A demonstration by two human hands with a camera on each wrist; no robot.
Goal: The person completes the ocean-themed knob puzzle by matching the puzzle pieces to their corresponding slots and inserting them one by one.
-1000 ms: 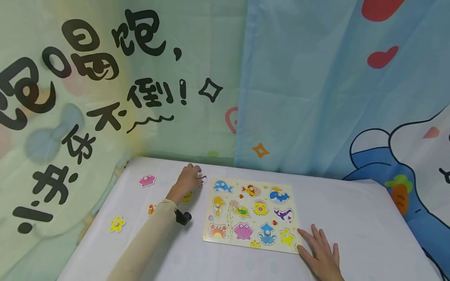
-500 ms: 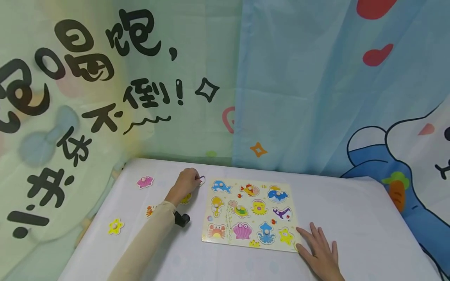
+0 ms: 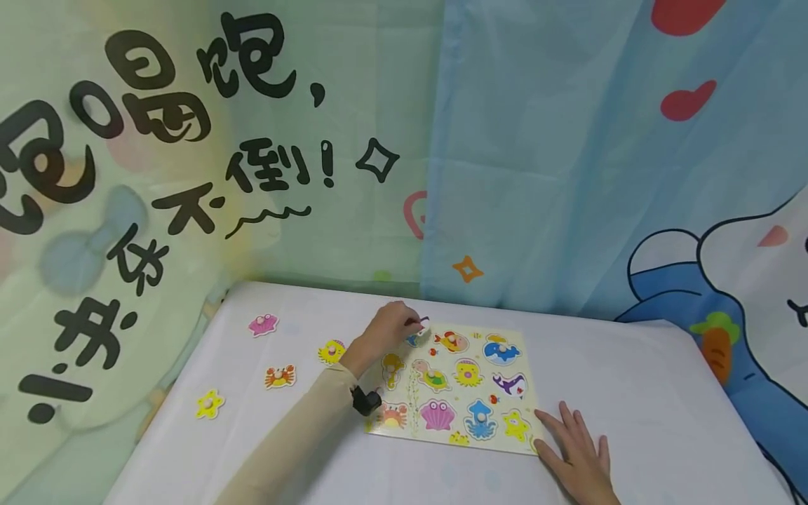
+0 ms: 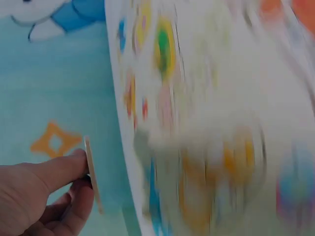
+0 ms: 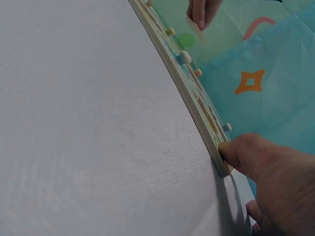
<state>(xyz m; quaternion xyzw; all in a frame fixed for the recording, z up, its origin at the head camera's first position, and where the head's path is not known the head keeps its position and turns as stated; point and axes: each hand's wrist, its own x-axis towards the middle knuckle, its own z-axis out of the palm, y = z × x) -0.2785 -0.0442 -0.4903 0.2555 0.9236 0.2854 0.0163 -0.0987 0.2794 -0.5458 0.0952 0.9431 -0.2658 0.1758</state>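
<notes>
Pieces lie loose left of the puzzle board [image 3: 451, 382]: star [image 3: 210, 404], crab [image 3: 280, 376]. My left hand [image 3: 385, 330] pinches a thin piece [image 4: 93, 174] over the board's far-left corner; I'd lower it flat and square to its slot. Only the left wrist view shows it edge-on. Right of the board, my right hand [image 3: 577, 459] lies flat, thumb against the corner [image 5: 221, 162].
</notes>
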